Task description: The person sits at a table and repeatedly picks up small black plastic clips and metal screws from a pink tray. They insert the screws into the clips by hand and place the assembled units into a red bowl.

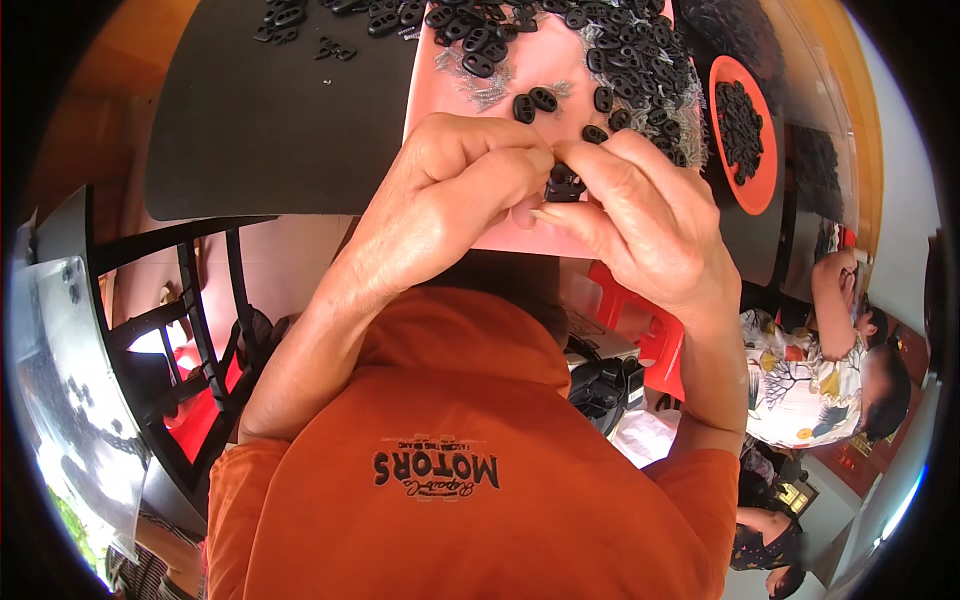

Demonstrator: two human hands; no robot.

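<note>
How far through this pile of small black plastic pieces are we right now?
Looks done: an orange round dish at the right holds a heap of small black oval plastic pieces. In hand: the left hand and right hand together pinch one black piece at the fingertips. Left: many loose black pieces and thin metal springs lie scattered on the pink mat, so plenty seems to remain.

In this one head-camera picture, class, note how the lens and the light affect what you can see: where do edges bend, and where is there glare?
Head view: the black mat edges bow toward the rim; corners are black; daylight glares at lower left; both hands, left hand and right hand, pinching a small black part, look sharp.
</note>
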